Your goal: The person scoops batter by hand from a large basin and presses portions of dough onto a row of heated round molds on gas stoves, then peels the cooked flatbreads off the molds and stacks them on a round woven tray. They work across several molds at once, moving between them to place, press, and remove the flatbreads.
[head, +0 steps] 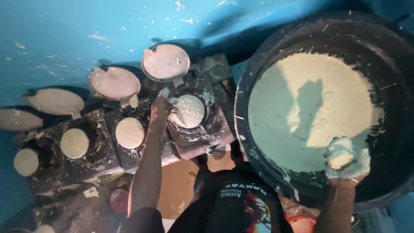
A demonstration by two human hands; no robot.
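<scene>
The left hand (161, 108), fingers loosely open, touches the filled round mould (188, 111); at four o'clock, the right hand (347, 159) cups batter over the black tub (258, 64).

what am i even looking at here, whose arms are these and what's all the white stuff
This is one picture from a camera worn on a person's head, looking straight down, so the two bare arms coming up from the bottom are that person's own.

On the right is a big black tub holding pale, creamy paste. The right hand is at its near rim, coated in paste and closed around a lump of it.

On the left is a row of dark, splattered moulds, each with a round hollow filled with the same pale stuff. Round lids stand flipped open behind them. The left hand reaches to the nearest filled mould, fingers at its edge; whether it grips anything I cannot tell.

The blue surface behind is speckled with white splashes.
</scene>
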